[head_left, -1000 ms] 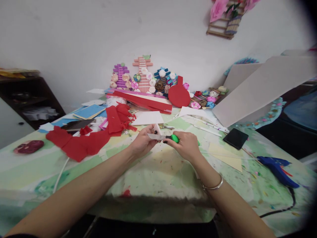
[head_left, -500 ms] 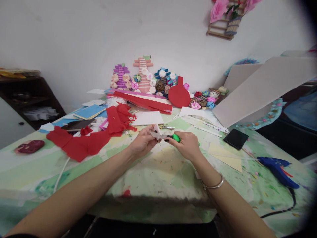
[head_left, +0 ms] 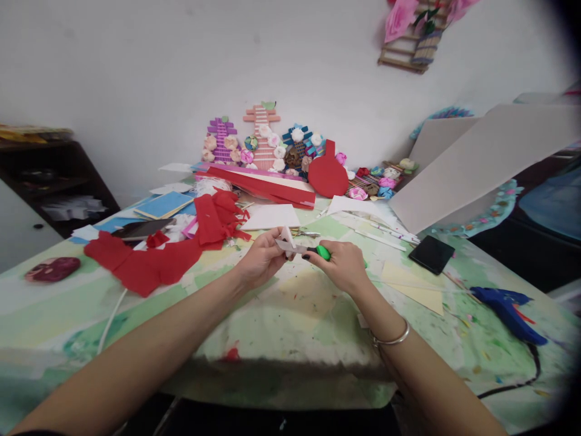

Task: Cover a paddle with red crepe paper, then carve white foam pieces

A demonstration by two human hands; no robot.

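Over the middle of the table, my left hand (head_left: 263,259) pinches a small white piece (head_left: 288,235) that looks like foam or thick card. My right hand (head_left: 342,265) is wrapped round the green handle of a knife (head_left: 297,247). Its blade points left and lies against the white piece, near my left fingertips. My right thumb rests close to the black collar of the handle. The exact contact of the blade's edge is too small to make out.
Red crepe paper (head_left: 158,263) lies to the left, beside a maroon case (head_left: 53,269). Behind my hands sits a white sheet (head_left: 267,216). On the right are a black square (head_left: 432,254), a corded blue glue gun (head_left: 506,309) and a large leaning board (head_left: 476,163). Paper-flower crafts (head_left: 263,139) line the wall.
Almost nothing differs. Both hands keep their hold, and the blade stays against the white piece, which seems tilted very slightly.
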